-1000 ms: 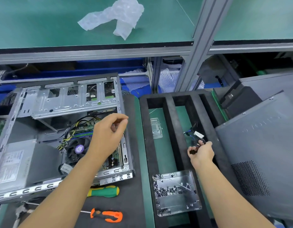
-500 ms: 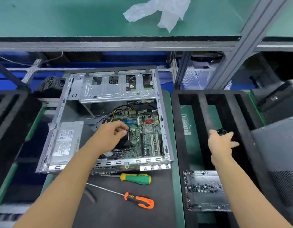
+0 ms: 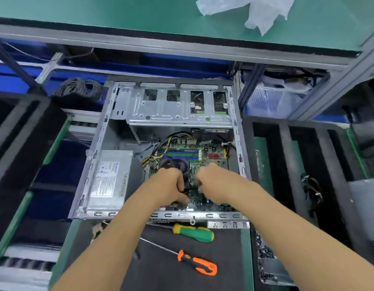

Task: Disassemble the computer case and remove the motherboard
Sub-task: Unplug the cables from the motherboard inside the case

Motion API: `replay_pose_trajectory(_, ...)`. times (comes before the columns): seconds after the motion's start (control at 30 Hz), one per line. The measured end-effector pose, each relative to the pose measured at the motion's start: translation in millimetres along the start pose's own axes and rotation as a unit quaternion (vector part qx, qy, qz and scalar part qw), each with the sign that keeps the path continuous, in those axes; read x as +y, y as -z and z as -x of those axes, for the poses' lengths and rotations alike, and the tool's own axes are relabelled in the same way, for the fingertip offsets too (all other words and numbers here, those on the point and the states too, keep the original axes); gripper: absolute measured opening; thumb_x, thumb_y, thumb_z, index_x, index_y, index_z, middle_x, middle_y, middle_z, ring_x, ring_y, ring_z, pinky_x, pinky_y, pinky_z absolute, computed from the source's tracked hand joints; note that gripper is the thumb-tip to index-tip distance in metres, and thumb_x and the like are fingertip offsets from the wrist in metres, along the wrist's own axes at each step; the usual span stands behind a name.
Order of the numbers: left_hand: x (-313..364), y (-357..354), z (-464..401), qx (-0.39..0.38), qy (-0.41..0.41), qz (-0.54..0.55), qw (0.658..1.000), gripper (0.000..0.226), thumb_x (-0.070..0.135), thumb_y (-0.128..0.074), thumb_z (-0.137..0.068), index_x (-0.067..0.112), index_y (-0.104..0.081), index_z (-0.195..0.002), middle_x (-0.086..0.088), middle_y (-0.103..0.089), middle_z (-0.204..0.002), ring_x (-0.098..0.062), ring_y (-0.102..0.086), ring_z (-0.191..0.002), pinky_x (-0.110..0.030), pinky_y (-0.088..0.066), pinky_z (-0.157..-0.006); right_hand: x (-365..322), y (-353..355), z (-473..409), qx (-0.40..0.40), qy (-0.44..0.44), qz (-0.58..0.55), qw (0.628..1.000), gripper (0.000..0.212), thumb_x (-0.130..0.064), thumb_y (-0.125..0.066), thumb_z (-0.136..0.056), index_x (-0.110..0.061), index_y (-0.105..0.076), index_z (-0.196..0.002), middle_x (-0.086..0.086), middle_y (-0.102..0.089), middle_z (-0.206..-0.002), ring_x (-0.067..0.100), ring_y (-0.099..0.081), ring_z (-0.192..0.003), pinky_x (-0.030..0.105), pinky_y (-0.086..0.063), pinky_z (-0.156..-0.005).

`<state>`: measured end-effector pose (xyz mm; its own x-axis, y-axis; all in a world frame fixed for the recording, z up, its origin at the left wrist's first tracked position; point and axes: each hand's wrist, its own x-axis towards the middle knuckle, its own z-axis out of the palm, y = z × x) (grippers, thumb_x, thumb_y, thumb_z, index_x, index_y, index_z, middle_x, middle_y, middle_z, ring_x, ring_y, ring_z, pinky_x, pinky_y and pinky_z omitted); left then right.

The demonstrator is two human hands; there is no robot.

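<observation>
While the computer case (image 3: pixel 161 152) lay on its side on the dark mat (image 3: pixel 173 267) with its side panel off, both hands were inside it over the motherboard (image 3: pixel 205 162). The case was a bare grey metal shell with a perforated drive cage (image 3: pixel 177 108) at its far end and a grey, labelled power supply (image 3: pixel 109 179) along its left wall. The motherboard was green and lay flat on the case floor at the right, with blue and green slots, a red part and yellow-black cables (image 3: pixel 161 148) at its far edge. The left hand (image 3: pixel 171 187) was curled beside the black cooler fan (image 3: pixel 177 164); its grasp could not be determined. The right hand (image 3: pixel 215 183) was blurred, fingers bent downward, contents indeterminate. Two screwdrivers, green-handled (image 3: pixel 192 233) and orange-handled (image 3: pixel 199 263), lay on the mat near the case.
</observation>
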<state>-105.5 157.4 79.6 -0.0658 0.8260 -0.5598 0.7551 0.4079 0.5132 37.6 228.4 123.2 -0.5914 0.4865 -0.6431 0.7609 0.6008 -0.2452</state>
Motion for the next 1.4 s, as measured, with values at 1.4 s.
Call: replay_pose_trajectory(1.4, -7.2, 0.2, -1.0, -0.048, -0.037, 0.071, 0.996, 0.038, 0.011, -0.078, -0.074, 0.023, -0.041, -0.070, -0.004, -0.059, -0.081, -0.021, -0.054, -0.068, -0.033, -0.042, -0.060, 5.3, -35.3, -31.8, -0.066, -0.002, 0.005, 0.998, 0.030, -0.034, -0.047, -0.101, -0.021, -0.055, -0.075, 0.007, -0.053, -0.082, 0.024, -0.055, -0.073, 0.030, -0.042, -0.061)
